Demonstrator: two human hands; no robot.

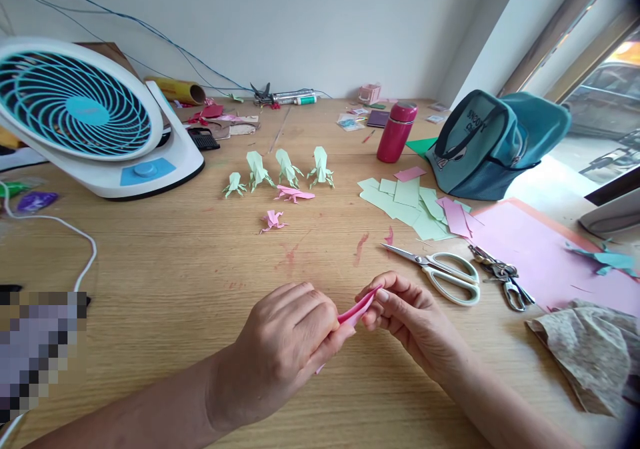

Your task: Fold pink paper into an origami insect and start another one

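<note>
Two hands are holding a folded pink paper above the desk.
In the head view, the left hand is curling its fingers closely around the paper's lower end, while the right hand is pinching the upper tip between thumb and fingers; the paper is slanting up to the right between them. Beyond, four pale green figures and two pink figures are resting on the desk. White-handled scissors are lying just beyond the right hand, blades pointing left.
</note>
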